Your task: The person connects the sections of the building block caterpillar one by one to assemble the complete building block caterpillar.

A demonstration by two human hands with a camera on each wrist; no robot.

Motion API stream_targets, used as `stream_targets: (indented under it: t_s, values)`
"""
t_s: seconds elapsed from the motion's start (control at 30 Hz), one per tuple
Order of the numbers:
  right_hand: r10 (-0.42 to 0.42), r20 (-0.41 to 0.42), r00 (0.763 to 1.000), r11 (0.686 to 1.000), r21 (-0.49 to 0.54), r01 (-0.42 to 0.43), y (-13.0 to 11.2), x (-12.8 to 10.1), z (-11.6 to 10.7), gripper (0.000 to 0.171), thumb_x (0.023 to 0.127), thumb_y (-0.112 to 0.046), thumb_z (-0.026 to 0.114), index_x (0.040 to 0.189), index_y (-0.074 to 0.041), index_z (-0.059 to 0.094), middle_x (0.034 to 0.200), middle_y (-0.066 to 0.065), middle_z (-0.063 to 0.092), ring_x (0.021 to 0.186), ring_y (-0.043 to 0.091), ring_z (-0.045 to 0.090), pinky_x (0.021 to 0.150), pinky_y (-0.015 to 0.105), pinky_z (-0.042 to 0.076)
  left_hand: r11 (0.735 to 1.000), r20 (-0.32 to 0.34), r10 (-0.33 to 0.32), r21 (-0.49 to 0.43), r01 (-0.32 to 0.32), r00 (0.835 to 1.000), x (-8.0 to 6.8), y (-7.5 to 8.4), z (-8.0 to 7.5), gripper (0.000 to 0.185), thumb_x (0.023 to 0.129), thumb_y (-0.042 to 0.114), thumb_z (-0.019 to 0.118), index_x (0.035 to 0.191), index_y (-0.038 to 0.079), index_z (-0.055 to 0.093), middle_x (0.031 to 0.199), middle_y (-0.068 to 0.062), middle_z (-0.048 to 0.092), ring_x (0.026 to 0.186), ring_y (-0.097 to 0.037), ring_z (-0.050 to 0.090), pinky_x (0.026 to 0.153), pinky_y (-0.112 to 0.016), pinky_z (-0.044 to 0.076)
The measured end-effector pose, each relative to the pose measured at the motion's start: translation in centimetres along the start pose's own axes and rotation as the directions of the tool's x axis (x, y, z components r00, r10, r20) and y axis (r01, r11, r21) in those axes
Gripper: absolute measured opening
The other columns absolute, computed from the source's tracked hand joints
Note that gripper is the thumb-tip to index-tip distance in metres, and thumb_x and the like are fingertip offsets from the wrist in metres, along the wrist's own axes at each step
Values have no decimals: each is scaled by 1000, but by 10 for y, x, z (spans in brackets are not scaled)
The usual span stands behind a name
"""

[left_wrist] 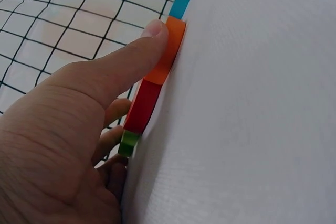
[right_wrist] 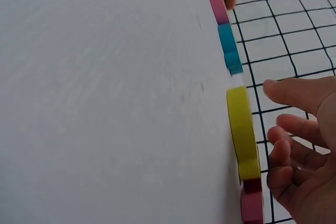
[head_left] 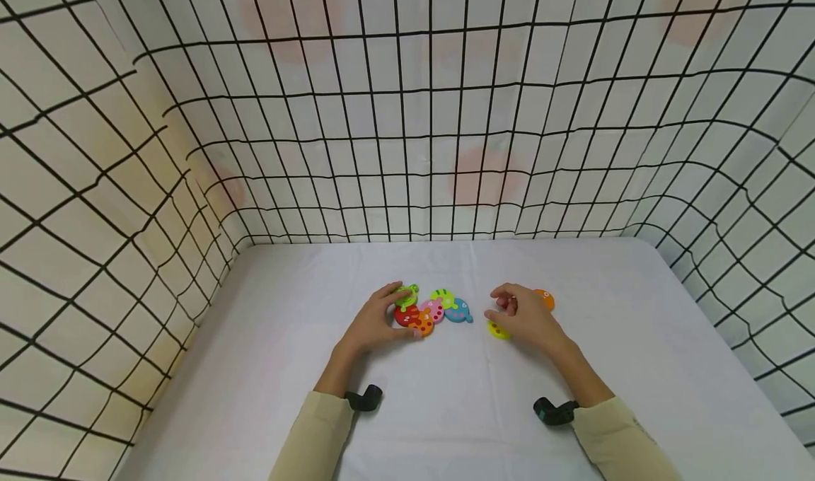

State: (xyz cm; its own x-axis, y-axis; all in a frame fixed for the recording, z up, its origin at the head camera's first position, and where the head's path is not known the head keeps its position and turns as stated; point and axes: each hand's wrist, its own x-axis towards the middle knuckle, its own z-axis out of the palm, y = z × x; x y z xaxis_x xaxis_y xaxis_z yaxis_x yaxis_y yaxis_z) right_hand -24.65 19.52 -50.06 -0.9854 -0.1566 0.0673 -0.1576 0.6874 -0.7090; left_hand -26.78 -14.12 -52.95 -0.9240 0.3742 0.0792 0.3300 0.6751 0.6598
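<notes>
A curved chain of flat numbered puzzle pieces lies on the table in the head view. It runs from a green animal-shaped piece through a red piece, a spotted orange piece, a pink piece and a striped lime piece to a blue piece. My left hand spans the chain's left end, thumb at the orange piece's edge, fingers by the green one. To the right, my right hand is over a yellow piece, its fingers loosely bent and holding nothing.
Another orange piece shows past my right hand. In the right wrist view, a pink piece stands beyond the yellow one. Black wire grid panels enclose the white table at the back and sides.
</notes>
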Motion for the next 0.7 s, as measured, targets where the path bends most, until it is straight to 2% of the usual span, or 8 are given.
stream_targets:
  t_s: [0.13, 0.27, 0.33, 0.43, 0.53, 0.6, 0.7]
  values:
    - [18, 23, 1000, 999, -32, -18, 5, -7, -5, 38, 86, -28, 84, 113, -5, 69, 94, 5, 62, 80, 18, 52, 67, 21, 45, 1000, 0, -21, 1, 21, 1000, -1, 0, 1, 85, 75, 55, 87, 149, 30, 55, 166, 3, 38, 155, -27, 32, 121, -60, 34]
    - [-15, 26, 1000, 998, -58, 16, 5, -11, -6, 39, 83, -28, 87, 109, -5, 70, 91, 4, 63, 79, 17, 52, 68, 23, 45, 999, 0, -33, 1, 33, 999, -1, -1, 0, 85, 75, 57, 86, 150, 32, 54, 166, 4, 37, 155, -27, 32, 120, -61, 34]
    - [-31, 40, 999, 996, -85, 34, 4, -13, -4, 36, 82, -27, 87, 107, -7, 71, 92, 3, 65, 82, 17, 54, 73, 26, 48, 1000, -2, -29, 2, 29, 1000, -1, -2, 0, 85, 75, 57, 86, 150, 31, 55, 166, 4, 37, 155, -28, 32, 120, -61, 34]
    - [-52, 88, 995, 989, -137, 64, 3, -14, -2, 28, 84, -25, 85, 106, -11, 73, 99, 1, 68, 92, 19, 59, 85, 36, 55, 1000, -2, -25, 2, 25, 1000, -1, -2, 1, 86, 75, 58, 86, 150, 30, 55, 166, 3, 37, 155, -28, 33, 120, -62, 34]
    - [-61, 122, 991, 982, -172, 82, 2, -15, 1, 22, 87, -21, 82, 107, -16, 74, 108, 1, 69, 102, 21, 61, 96, 45, 56, 1000, 1, -23, 3, 23, 1000, 0, -2, 2, 85, 75, 58, 86, 149, 30, 55, 166, 3, 37, 155, -28, 33, 120, -62, 34]
    - [-69, 121, 990, 979, -183, 91, 1, -16, 1, 24, 87, -20, 81, 110, -16, 75, 114, 3, 68, 105, 23, 61, 97, 47, 56, 1000, 4, -21, 3, 21, 1000, 0, -1, 2, 85, 75, 58, 86, 149, 30, 55, 166, 3, 37, 155, -28, 32, 120, -61, 34]
    - [-54, 79, 995, 975, -211, 70, -2, -18, 0, 35, 84, -26, 84, 114, -13, 73, 115, 5, 67, 104, 24, 61, 95, 47, 57, 1000, 6, -19, 5, 19, 1000, 0, 0, 2, 85, 75, 57, 86, 149, 30, 55, 166, 2, 37, 155, -28, 32, 121, -61, 33]
